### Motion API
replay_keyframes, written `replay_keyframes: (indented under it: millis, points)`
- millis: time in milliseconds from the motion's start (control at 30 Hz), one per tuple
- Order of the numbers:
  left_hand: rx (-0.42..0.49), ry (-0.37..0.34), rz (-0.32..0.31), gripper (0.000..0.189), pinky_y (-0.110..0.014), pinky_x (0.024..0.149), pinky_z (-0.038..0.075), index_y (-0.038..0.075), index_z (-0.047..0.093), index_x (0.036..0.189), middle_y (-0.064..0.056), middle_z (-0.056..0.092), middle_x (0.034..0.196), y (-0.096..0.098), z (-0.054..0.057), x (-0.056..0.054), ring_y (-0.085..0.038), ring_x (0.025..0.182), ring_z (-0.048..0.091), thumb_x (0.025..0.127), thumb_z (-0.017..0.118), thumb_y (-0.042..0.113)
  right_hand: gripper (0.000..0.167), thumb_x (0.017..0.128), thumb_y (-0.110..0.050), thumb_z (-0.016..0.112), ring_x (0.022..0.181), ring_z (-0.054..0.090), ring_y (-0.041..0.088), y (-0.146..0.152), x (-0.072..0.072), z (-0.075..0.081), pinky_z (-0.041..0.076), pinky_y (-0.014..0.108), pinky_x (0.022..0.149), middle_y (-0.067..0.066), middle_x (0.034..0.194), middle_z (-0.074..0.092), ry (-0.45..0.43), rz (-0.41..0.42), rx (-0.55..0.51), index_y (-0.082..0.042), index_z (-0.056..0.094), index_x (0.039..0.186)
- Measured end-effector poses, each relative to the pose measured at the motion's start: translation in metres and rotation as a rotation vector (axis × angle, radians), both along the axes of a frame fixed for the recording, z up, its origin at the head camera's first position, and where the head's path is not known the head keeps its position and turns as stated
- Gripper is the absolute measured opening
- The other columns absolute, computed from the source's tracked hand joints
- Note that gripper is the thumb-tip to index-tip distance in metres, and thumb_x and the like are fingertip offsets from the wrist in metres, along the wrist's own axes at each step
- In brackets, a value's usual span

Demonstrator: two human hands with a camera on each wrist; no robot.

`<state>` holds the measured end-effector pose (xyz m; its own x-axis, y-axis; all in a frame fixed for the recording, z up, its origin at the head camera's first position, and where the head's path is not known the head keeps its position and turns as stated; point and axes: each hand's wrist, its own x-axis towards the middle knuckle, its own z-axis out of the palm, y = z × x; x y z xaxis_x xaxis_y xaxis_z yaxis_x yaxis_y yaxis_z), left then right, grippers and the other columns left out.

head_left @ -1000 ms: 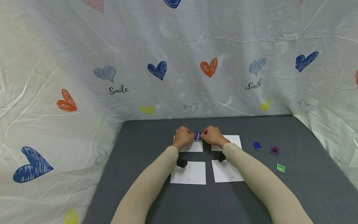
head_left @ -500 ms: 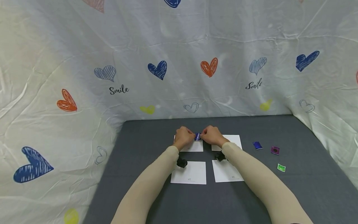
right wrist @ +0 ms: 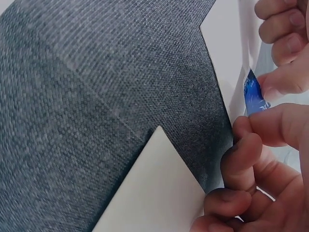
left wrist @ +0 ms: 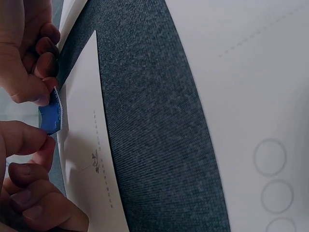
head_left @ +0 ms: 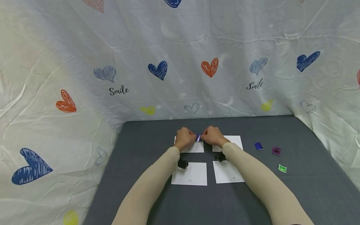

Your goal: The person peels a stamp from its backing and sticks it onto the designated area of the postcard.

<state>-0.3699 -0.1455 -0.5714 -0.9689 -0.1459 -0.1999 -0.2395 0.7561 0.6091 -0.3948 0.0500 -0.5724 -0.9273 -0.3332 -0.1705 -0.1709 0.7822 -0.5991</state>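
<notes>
A small shiny blue packet (head_left: 198,137) is held above the edge of the far left sheet of white paper (head_left: 195,148). My left hand (head_left: 184,138) pinches one side of it between thumb and forefinger. The opposite side is pinched by my right hand (head_left: 213,136), also with thumb and forefinger. Both wrist views show the fingertips close together on the blue packet (left wrist: 51,116), whose one edge is jagged. White lettering shows on the blue packet (right wrist: 255,96) in the right wrist view. The remaining fingers of both hands are curled.
More white sheets lie at far right (head_left: 235,141), near left (head_left: 194,175) and near right (head_left: 228,173), on a dark grey table (head_left: 202,206). To the right lie a blue packet (head_left: 258,146), a purple packet (head_left: 276,151) and a green packet (head_left: 282,168). A patterned white curtain (head_left: 180,93) hangs behind.
</notes>
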Motion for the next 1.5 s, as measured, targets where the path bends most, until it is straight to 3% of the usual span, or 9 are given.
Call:
replay_keyframes:
  millis: [200,400,633,900,1100,1300,1367,1500]
  points:
    - [0.003,0.006,-0.011,0.013,-0.033,0.068,0.057,0.019,0.086,0.084,0.001,0.08,0.094,0.001,0.005,0.004,-0.014,0.083,0.072,0.093,0.083,0.03,0.033,0.097,-0.037,0.072,0.062,0.06,0.015,0.0,-0.005,-0.006,0.047,0.031,0.058,-0.007,0.069,0.073,-0.006,0.01,0.003,-0.022,0.077,0.068]
    - [-0.014,-0.013,-0.002,0.015,-0.034,0.068,0.056,0.022,0.085,0.083,0.001,0.08,0.096,0.005,0.012,0.008,-0.015,0.084,0.072,0.094,0.083,0.032,0.038,0.096,-0.037,0.072,0.055,0.054,0.013,0.001,-0.006,-0.005,0.042,0.029,0.053,-0.007,0.059,0.065,-0.015,0.021,-0.001,-0.022,0.072,0.062]
    - [-0.032,0.01,0.016,0.015,-0.036,0.073,0.059,0.022,0.086,0.082,0.0,0.081,0.099,0.009,0.021,0.017,-0.016,0.088,0.073,0.094,0.082,0.03,0.035,0.097,-0.037,0.073,0.063,0.061,0.016,0.0,-0.004,-0.004,0.046,0.03,0.057,-0.008,0.063,0.068,0.001,0.011,0.014,-0.023,0.075,0.064]
    - [-0.029,0.003,-0.008,0.014,-0.035,0.072,0.06,0.021,0.086,0.085,0.001,0.082,0.098,0.007,0.01,0.011,-0.015,0.086,0.073,0.094,0.083,0.031,0.041,0.098,-0.035,0.071,0.052,0.049,0.013,-0.003,0.003,0.002,0.038,0.029,0.05,-0.008,0.053,0.054,0.008,0.017,0.03,-0.022,0.066,0.059]
    - [-0.033,-0.008,-0.029,0.016,-0.035,0.069,0.06,0.02,0.086,0.083,0.0,0.082,0.095,0.007,0.011,0.011,-0.016,0.081,0.073,0.095,0.082,0.031,0.034,0.096,-0.035,0.072,0.057,0.056,0.014,-0.003,0.004,0.002,0.043,0.03,0.053,-0.007,0.06,0.063,0.019,0.013,0.035,-0.021,0.072,0.065]
    - [-0.022,0.015,-0.032,0.016,-0.037,0.066,0.06,0.02,0.085,0.08,0.001,0.081,0.092,0.009,0.02,0.02,-0.016,0.079,0.073,0.093,0.083,0.03,0.029,0.096,-0.035,0.073,0.062,0.061,0.017,-0.004,0.005,0.001,0.047,0.031,0.057,-0.004,0.067,0.068,0.045,0.013,0.04,-0.019,0.075,0.072]
    - [-0.013,0.009,-0.029,0.015,-0.038,0.068,0.06,0.018,0.085,0.082,-0.001,0.081,0.093,0.01,0.029,0.026,-0.017,0.08,0.073,0.093,0.083,0.027,0.028,0.096,-0.036,0.074,0.064,0.062,0.017,-0.005,0.005,0.0,0.049,0.031,0.058,-0.004,0.07,0.07,0.05,0.014,0.042,-0.019,0.075,0.074]
    - [-0.037,0.045,-0.037,0.013,-0.038,0.067,0.06,0.016,0.085,0.085,-0.004,0.081,0.094,0.012,0.03,0.03,-0.02,0.078,0.073,0.093,0.082,0.026,0.026,0.096,-0.036,0.074,0.066,0.064,0.016,-0.005,0.004,-0.002,0.05,0.031,0.06,-0.004,0.073,0.072,0.055,0.006,0.04,-0.02,0.076,0.076]
